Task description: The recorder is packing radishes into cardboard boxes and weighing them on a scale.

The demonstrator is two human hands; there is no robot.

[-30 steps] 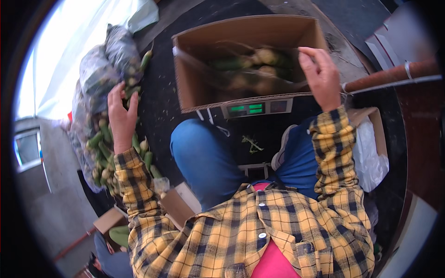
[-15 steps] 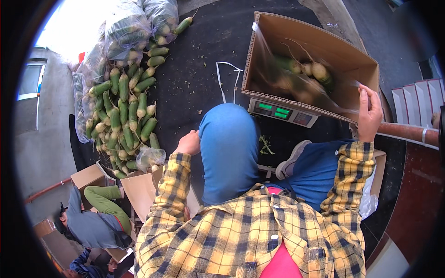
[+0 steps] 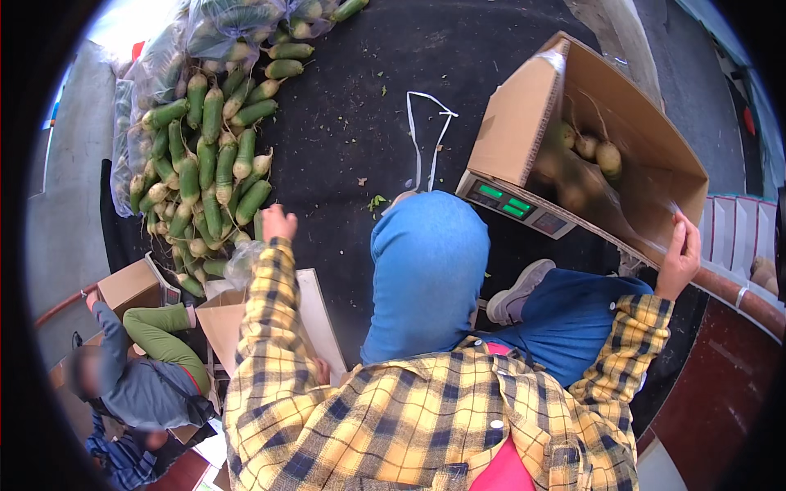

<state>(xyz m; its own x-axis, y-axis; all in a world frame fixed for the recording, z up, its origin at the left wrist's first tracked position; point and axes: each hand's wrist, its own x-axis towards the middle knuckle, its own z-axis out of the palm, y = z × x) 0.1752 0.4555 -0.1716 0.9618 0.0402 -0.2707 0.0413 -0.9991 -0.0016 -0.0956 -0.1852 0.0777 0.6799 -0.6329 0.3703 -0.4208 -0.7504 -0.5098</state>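
My right hand pinches the edge of a clear plastic liner at the near right corner of a cardboard box. Inside the box, partly veiled by the liner, lie several green and white radishes with long thin roots. The box rests on a digital scale with lit green displays. On the left, my left hand reaches to the right edge of a pile of long green radishes, its fingers partly out beside a radish. Whether they touch it I cannot tell.
Clear bags of radishes stand behind the pile. A white strap loop lies on the black ground sheet. Open cardboard boxes are by my left arm. Another person sits at the lower left. A red-brown pipe runs at right.
My left hand has moved from beside my knee leftward to the radish pile. My right hand keeps the liner's edge. The view has shifted, with the box now farther right.
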